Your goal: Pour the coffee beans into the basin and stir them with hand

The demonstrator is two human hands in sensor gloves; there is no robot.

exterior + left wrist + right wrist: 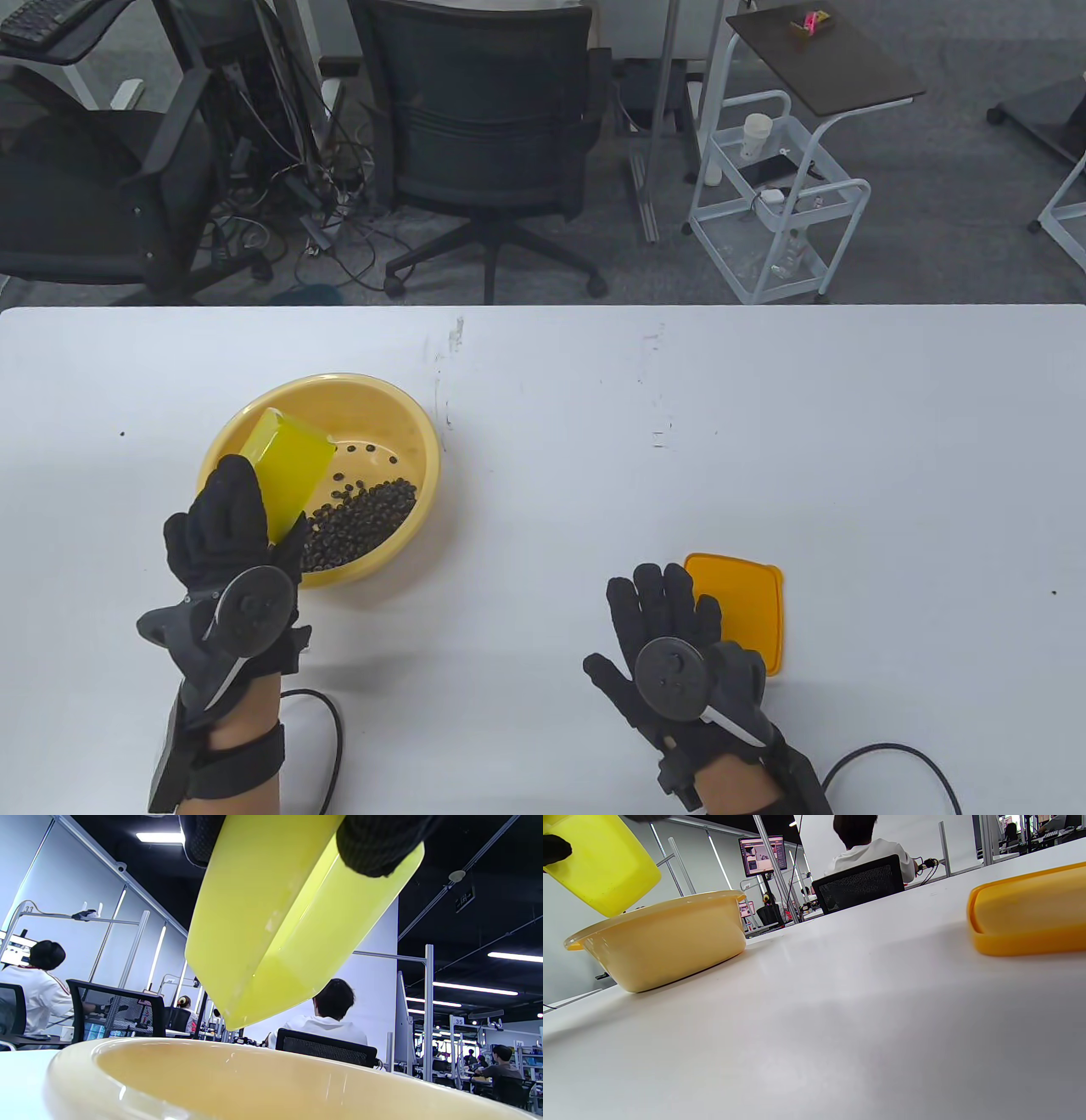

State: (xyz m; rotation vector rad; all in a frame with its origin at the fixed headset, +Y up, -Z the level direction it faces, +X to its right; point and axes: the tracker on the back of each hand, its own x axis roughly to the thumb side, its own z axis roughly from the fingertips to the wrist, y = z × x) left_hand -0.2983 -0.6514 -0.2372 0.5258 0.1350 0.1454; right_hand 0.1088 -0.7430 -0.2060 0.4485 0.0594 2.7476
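Observation:
A pale yellow basin (416, 429) stands on the table's left side with a heap of dark coffee beans (361, 522) in its near part. My left hand (229, 531) grips a bright yellow box (288, 463), tipped over the basin with its bottom up and away from me. In the left wrist view the yellow box (280, 921) hangs above the basin rim (220, 1060), my fingers (377, 844) curled round it. My right hand (670, 615) rests flat on the table, fingers straight, its edge beside the orange lid (747, 607). The right wrist view shows the basin (666, 940), the box (602, 861) and the lid (1031, 914).
The white table (764, 424) spreads wide to the right of the basin. Office chairs (488, 119), cables and a white cart (776, 204) stand beyond its far edge. Glove cables (327, 722) lie near the front edge.

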